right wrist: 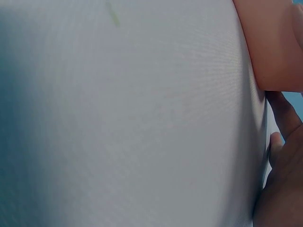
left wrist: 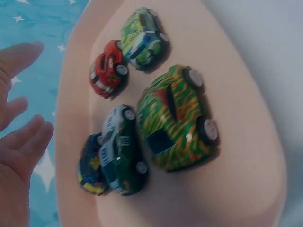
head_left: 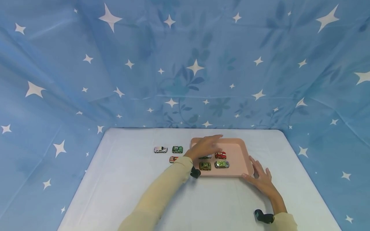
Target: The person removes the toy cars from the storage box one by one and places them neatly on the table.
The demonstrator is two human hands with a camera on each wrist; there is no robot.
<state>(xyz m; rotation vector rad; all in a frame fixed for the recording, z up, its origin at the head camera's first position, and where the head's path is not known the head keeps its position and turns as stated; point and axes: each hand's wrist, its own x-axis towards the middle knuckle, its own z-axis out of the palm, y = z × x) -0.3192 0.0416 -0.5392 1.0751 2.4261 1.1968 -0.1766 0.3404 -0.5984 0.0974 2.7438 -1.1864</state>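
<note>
A pink tray (head_left: 238,150) sits on the white table (head_left: 138,186). In it lie a red car (head_left: 220,155), a yellow-green car (head_left: 221,164), an olive striped car (head_left: 205,166) and a white-green car (head_left: 206,157), half hidden under my left hand (head_left: 206,146). That hand hovers over the tray's left part with straight fingers and holds nothing. My right hand (head_left: 260,178) lies flat on the table, fingers touching the tray's near right corner. The left wrist view shows the striped car (left wrist: 177,118), red car (left wrist: 109,74), white-green car (left wrist: 120,149) and a blue-yellow car (left wrist: 90,165).
Left of the tray, three cars stand on the table: a white one (head_left: 160,149), a green one (head_left: 177,149) and an orange one (head_left: 173,159). A blue starred cloth (head_left: 185,64) walls the table on three sides.
</note>
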